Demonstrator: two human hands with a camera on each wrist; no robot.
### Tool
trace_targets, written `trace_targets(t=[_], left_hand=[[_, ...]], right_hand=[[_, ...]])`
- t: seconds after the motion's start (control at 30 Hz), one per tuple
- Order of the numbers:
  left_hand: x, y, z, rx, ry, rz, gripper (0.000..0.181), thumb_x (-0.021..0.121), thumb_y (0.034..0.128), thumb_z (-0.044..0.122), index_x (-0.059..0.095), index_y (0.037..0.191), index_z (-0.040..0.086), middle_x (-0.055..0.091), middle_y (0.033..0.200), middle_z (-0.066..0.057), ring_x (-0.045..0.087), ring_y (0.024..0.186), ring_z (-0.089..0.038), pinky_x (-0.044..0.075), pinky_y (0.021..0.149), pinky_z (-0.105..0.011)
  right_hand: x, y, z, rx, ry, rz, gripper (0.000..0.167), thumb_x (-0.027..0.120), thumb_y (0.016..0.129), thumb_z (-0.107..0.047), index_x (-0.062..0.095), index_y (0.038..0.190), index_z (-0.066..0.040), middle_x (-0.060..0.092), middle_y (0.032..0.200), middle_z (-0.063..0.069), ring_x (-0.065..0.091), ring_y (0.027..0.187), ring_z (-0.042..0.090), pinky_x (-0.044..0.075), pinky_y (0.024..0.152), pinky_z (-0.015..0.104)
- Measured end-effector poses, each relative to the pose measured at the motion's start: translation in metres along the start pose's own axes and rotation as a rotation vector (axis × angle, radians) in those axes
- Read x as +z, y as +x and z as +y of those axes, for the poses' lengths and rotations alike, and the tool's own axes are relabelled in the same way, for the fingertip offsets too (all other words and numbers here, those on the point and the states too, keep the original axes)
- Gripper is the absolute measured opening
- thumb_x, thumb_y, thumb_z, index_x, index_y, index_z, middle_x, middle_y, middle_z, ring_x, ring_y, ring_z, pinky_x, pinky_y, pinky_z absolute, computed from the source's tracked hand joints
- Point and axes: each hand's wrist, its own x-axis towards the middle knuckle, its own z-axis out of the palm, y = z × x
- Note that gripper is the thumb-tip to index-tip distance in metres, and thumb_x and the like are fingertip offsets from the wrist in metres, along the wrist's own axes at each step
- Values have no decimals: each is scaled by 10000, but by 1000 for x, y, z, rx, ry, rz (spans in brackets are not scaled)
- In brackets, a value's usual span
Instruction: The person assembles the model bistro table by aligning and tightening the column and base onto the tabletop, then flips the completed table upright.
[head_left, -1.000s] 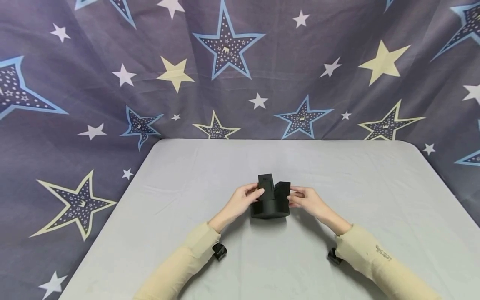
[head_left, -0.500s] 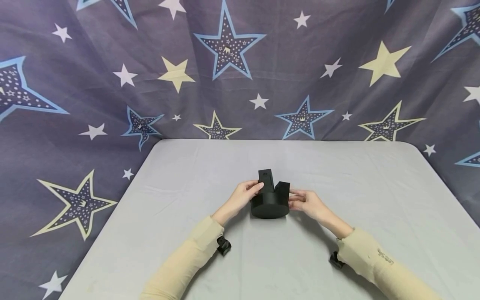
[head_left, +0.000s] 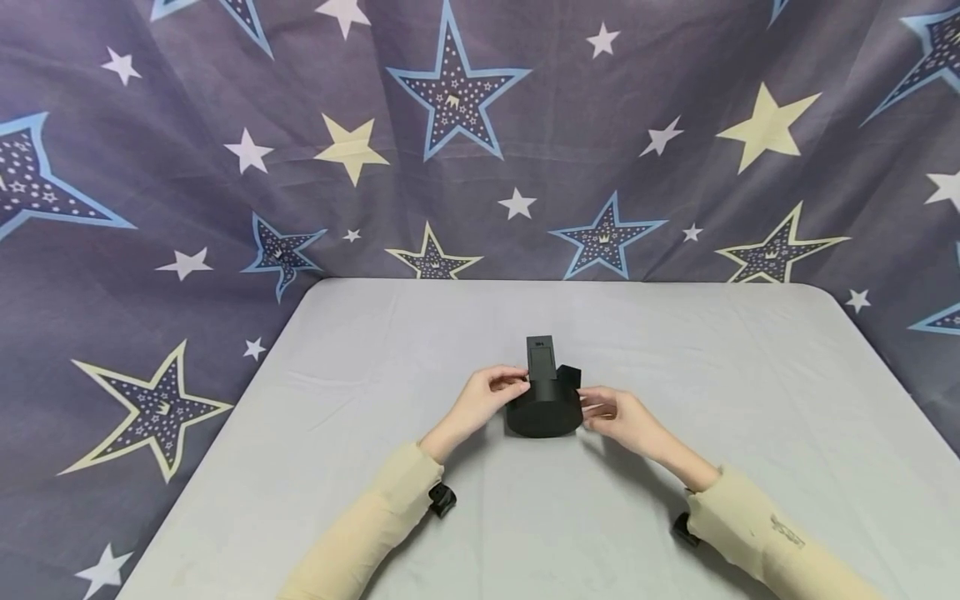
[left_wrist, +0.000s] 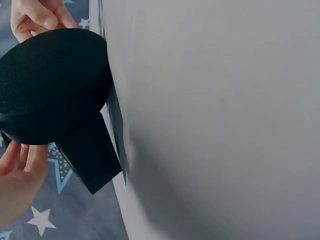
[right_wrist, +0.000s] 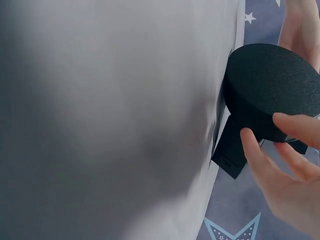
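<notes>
A matte black object lies near the middle of the table; it has a round drum-shaped body (head_left: 544, 415) and block-like arms. Its flat round face is tilted toward me, with a tall block (head_left: 541, 358) at the back and a shorter angled block (head_left: 571, 377) to the right. My left hand (head_left: 480, 403) holds the drum's left side with its fingertips. On the right side, my right hand (head_left: 627, 422) holds it with bent fingers; in the right wrist view the thumb (right_wrist: 295, 123) lies at the rim of the round face. The far side is hidden.
A pale grey cloth covers the table (head_left: 420, 325). Behind it and to the left hangs a dark curtain (head_left: 285, 100) printed with stars. Small black wrist devices, such as the left one (head_left: 442, 500), sit under both sleeve cuffs.
The black object has turned between my hands: its tall block swung right and the angled block now shows less. More of the round face is visible. My right hand shifted slightly right and nearer.
</notes>
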Motion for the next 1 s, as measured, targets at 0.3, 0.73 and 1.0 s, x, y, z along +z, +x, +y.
trace_targets(t=[0.3, 0.73, 1.0], left_hand=[[-9, -29, 27, 31, 10, 12, 242, 620, 808, 39, 606, 1026, -66, 600, 1020, -199, 571, 933, -312, 490, 779, -253], [-14, -36, 19, 49, 39, -76, 371, 649, 756, -40, 514, 1093, -123, 548, 1044, -256, 522, 983, -374, 443, 876, -430], [-13, -33, 21, 106, 48, -61, 329, 620, 780, -46, 509, 1074, -144, 542, 1019, -254, 542, 969, -358, 451, 874, -388]], right_hand=[[2, -5, -4, -11, -1, 63, 397, 606, 783, 42, 491, 1150, 143, 561, 1071, 276, 564, 950, 368, 492, 802, 323], [2, -3, -7, -10, -9, 87, 406, 620, 794, -4, 495, 1159, 124, 536, 1129, 272, 559, 985, 360, 487, 810, 304], [-1, 1, -9, -36, -18, 89, 383, 592, 833, -52, 491, 1160, 121, 546, 1121, 259, 556, 994, 341, 470, 842, 322]])
